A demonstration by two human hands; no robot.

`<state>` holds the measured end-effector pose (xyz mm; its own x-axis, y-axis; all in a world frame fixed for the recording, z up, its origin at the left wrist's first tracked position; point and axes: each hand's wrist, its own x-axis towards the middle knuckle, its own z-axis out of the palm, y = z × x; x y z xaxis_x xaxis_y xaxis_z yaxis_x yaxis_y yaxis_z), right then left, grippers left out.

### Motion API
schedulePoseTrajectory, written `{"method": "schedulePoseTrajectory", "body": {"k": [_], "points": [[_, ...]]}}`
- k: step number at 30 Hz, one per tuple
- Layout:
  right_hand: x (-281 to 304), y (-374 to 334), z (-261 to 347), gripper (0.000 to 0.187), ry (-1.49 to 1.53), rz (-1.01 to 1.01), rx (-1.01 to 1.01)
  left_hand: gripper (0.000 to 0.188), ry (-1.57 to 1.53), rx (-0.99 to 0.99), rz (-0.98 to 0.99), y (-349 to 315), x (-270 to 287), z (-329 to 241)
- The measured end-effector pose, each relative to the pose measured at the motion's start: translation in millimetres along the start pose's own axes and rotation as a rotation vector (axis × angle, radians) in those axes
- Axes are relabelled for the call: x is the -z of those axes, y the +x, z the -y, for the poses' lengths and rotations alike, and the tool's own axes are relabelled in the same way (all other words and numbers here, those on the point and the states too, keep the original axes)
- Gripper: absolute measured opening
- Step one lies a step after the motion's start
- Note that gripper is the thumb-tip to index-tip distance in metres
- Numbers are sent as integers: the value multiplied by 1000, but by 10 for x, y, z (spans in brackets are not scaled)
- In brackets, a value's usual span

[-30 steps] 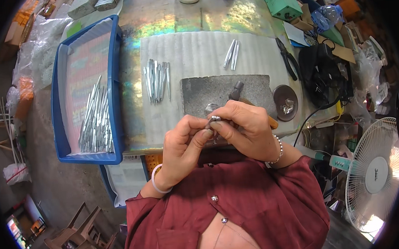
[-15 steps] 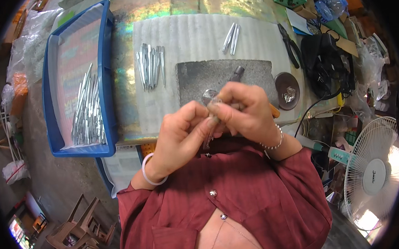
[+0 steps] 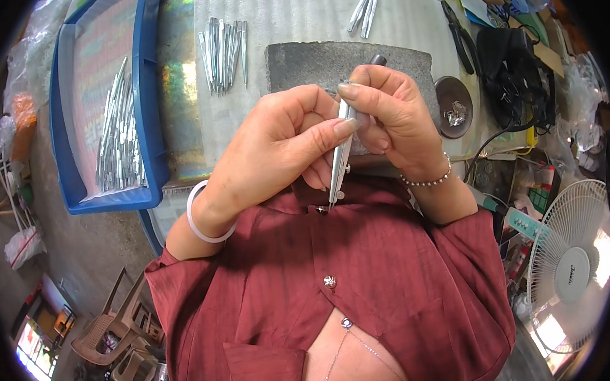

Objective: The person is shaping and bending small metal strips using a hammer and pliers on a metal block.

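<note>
Between my two hands is a slim silver metal drawing compass (image 3: 341, 154), its pointed end hanging down toward my shirt and small round screws showing on its side. My left hand (image 3: 282, 140) pinches its middle between thumb and fingers. At its upper end, my right hand (image 3: 394, 110) is closed with thumb and forefinger together. Below both hands lies a dark grey slab (image 3: 305, 63). A dark-ended tool (image 3: 378, 60) pokes out past my right fingers; the rest of it is hidden.
Left stands a blue tray (image 3: 151, 116) with a heap of silver pieces (image 3: 119, 138). More silver pieces lie in a left bunch (image 3: 225, 53) and a right bunch (image 3: 365, 13). Black-handled pliers (image 3: 458, 37), a brown dish (image 3: 444, 90) and a fan (image 3: 568, 266) are at right.
My hands have risen nearer the camera, and the compass now shows lengthwise between them, point down. The table's contents have shifted upward in view.
</note>
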<state>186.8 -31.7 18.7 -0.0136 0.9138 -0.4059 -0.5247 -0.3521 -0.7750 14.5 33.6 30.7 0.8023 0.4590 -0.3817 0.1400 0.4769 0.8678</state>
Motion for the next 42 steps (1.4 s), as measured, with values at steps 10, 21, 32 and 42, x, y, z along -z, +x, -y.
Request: {"method": "schedulePoseTrajectory", "body": {"k": [10, 21, 32, 42], "points": [[17, -194, -114, 17, -22, -112, 102, 16, -23, 34, 101, 26, -74, 13], [108, -184, -150, 19, 171, -49, -19, 20, -205, 120, 118, 66, -109, 48], [96, -120, -206, 20, 231, -60, -94, 20, -378, 114, 58, 68, -93, 224], [149, -73, 167, 21, -181, -52, 86, 12, -19, -121, -99, -70, -154, 141]]}}
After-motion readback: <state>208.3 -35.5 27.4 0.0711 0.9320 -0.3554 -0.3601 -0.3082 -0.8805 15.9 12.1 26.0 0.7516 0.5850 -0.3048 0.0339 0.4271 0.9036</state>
